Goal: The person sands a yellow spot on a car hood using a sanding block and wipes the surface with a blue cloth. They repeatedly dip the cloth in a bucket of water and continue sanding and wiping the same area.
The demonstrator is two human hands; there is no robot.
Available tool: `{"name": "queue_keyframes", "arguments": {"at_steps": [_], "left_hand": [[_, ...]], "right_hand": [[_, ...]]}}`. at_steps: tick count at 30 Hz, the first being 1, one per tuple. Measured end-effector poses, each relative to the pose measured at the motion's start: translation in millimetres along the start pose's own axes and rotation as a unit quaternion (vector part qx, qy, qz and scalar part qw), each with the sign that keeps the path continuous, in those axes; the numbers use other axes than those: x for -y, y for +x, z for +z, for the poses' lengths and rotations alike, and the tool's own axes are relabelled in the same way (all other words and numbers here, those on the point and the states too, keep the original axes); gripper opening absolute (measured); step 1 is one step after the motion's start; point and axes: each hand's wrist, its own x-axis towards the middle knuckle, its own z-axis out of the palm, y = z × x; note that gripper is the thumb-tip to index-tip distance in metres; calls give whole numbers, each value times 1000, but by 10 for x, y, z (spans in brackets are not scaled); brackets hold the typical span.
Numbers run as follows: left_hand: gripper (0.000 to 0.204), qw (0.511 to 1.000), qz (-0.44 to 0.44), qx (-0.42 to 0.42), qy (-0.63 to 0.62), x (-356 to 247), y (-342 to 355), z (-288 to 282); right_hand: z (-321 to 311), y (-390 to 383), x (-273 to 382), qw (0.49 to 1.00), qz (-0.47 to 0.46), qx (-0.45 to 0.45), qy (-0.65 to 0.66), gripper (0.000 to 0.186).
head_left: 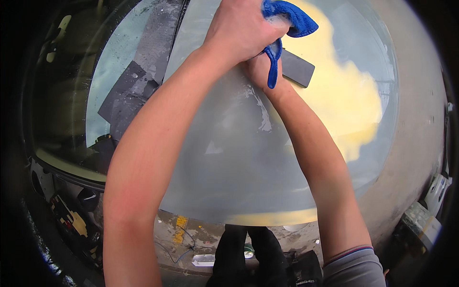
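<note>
A wet blue cloth (297,20) is bunched in my left hand (239,28), whose fingers are closed round it. Whitish foam or water shows on the cloth beside the thumb. Just below, my right hand (258,69) is pressed up against the left, closed on the lower part of the cloth; most of its fingers are hidden. A narrow blue end hangs over the right wrist. Both hands are above a grey car panel (229,158) with wet streaks and a large yellow patch (356,105). A dark grey rectangular block (299,68) lies on the yellow beside the right hand.
Left of the panel is dark car glass (57,110) with wet dark grey sheets (126,88) lying on it. Below the panel's edge are my legs (232,248) and a stained floor with a yellow mark (180,229). Boxes and other items (420,222) stand at the lower right.
</note>
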Motion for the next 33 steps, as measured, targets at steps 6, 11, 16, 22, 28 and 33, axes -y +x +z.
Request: {"name": "queue_keyframes", "arguments": {"at_steps": [6,11,16,22,28,33], "left_hand": [[42,996,-60,71,-3,176,-295,-240],[41,996,-37,80,-3,338,-934,-257],[44,975,-122,186,-23,661,-1712,-425],[50,971,-106,11,213,1690,-1249,-767],[62,888,-263,-60,372,2320,-1074,-436],[61,888,-276,-43,366,2284,-988,-386]], "right_hand": [[-169,-629,326,993,-116,15,-34,35],[-62,386,111,998,-50,17,37,43],[-97,-479,156,993,-70,51,-80,45],[177,553,-55,993,-77,9,-94,42],[57,122,52,994,-47,72,-70,46],[51,207,12,994,-56,45,-86,42]]}}
